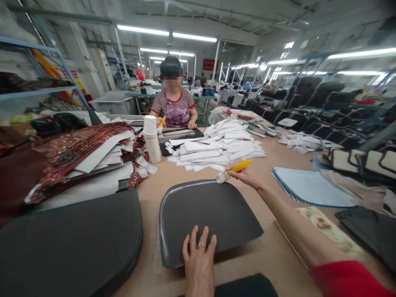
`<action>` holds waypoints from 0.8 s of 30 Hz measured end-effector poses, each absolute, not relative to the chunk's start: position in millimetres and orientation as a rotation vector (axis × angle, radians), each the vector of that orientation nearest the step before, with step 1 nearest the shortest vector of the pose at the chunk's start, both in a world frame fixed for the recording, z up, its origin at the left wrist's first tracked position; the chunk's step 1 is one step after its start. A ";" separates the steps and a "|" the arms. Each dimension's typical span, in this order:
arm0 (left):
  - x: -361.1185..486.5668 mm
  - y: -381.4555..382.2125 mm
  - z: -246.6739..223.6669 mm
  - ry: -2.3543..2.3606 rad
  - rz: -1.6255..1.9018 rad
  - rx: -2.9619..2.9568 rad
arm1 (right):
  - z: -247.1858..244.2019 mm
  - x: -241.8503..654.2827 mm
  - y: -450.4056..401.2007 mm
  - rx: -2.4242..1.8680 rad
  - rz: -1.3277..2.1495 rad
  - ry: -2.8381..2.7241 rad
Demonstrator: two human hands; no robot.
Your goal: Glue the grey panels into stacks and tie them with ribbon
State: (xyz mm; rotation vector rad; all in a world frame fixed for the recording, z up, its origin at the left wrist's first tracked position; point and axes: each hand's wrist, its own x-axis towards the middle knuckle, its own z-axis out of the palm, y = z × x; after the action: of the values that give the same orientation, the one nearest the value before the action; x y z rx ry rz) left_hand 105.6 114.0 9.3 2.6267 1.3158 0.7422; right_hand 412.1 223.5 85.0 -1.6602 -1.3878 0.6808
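Observation:
A dark grey panel with rounded corners [207, 214] lies on the brown table [151, 247]. Its left and top edges carry a shiny wet-looking strip. My left hand [199, 255], with a ring on one finger, rests on the panel's lower part, fingers spread and nothing in them. My right hand [244, 176] grips a brush with a yellow handle [241, 166]. The brush's whitish head [222, 177] is at the panel's top edge, right of the middle.
Another dark panel pile [77, 243] lies at the left, below patterned red fabric [83, 148]. White strips [216, 144] and stacked paper cups [151, 140] stand beyond. Across the table sits a person [175, 103]. Blue striped fabric [312, 187] is at the right.

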 end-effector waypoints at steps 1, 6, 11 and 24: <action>106.9 113.7 7.6 1.346 0.773 2.616 | 85.0 417.7 217.8 -1.674 0.661 -1.364; 110.3 112.7 4.6 1.382 0.786 2.598 | 88.3 425.7 194.3 -1.713 0.518 -1.232; 109.8 113.5 8.3 1.401 0.794 2.606 | 79.6 408.9 191.2 -1.686 0.439 -1.157; 108.9 120.3 4.3 1.369 0.677 2.551 | 71.2 385.9 125.3 -1.835 0.229 -1.020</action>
State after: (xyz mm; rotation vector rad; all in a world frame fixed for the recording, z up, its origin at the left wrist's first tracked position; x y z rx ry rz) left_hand 108.9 120.3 4.3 2.5507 1.3694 0.6767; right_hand 385.9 125.3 71.2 -1.8350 -1.0203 0.2294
